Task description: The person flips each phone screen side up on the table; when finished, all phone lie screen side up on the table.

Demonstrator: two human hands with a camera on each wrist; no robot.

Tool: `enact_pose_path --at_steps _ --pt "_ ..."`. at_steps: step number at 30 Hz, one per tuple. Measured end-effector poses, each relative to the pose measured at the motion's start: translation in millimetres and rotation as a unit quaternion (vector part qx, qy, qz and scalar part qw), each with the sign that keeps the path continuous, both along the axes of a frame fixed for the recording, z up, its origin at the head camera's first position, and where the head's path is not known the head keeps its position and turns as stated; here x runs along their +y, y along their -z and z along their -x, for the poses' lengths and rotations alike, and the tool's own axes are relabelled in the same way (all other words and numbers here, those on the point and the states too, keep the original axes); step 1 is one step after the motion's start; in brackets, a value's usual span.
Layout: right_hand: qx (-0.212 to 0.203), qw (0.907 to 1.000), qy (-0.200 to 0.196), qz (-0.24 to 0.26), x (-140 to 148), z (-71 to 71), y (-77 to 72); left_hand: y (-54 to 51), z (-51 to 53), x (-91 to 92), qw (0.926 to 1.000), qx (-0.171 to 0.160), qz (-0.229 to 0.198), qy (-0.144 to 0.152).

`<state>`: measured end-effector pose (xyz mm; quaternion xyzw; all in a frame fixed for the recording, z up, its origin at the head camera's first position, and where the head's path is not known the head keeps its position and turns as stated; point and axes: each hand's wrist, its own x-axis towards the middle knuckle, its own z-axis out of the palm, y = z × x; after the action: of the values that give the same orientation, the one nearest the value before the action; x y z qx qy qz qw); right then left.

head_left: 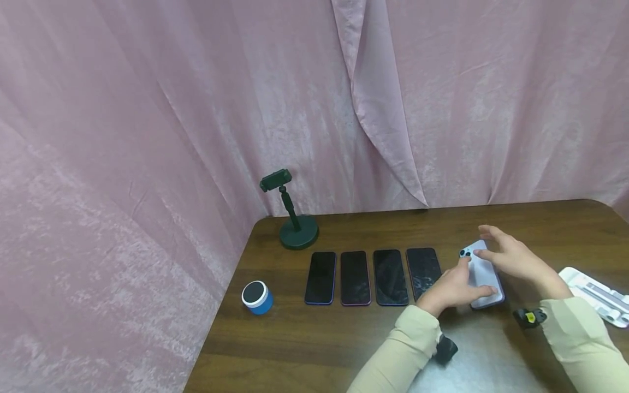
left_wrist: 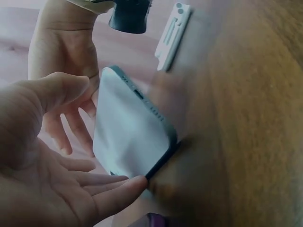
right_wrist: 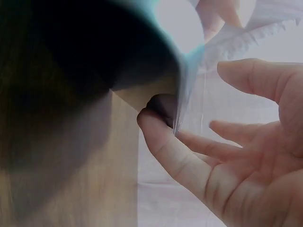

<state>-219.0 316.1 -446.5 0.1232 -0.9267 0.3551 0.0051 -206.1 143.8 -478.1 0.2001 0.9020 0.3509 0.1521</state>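
Note:
A light blue phone (head_left: 484,274) is turned back side up at the right of the table, tilted, with its camera lenses toward the far end. My left hand (head_left: 453,286) is at its left side; in the left wrist view a fingertip (left_wrist: 138,183) touches the phone's edge, while the thumb stands apart from its back. Across from it, my right hand (head_left: 516,257) is at the far right side. In the right wrist view, one finger (right_wrist: 173,153) reaches under the phone's edge, its thumb clear of the phone. Some fingertips are hidden.
Several dark phones, among them one phone (head_left: 390,277), lie screen up in a row to the left. Beyond them are a green stand (head_left: 298,232) and a blue-and-white jar (head_left: 260,303). A white case (head_left: 597,295) lies by the right forearm. Pink curtains (head_left: 304,109) hang behind the table.

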Motion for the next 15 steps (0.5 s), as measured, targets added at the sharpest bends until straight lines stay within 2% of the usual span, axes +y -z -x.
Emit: enact_pose_path --at_steps 4,9,15 --pt "-0.018 0.9998 0.009 -0.001 -4 -1.2 -3.2 -4.0 0.9 -2.4 0.9999 -0.010 -0.002 -0.002" --pt "-0.036 0.9992 0.018 0.006 -11 -3.4 -5.7 -4.0 1.0 -4.8 0.9993 -0.034 -0.017 0.002" --pt "-0.043 0.9978 0.009 0.050 -19 -7.6 -4.1 -1.0 2.4 -8.9 0.9983 -0.042 -0.039 0.010"
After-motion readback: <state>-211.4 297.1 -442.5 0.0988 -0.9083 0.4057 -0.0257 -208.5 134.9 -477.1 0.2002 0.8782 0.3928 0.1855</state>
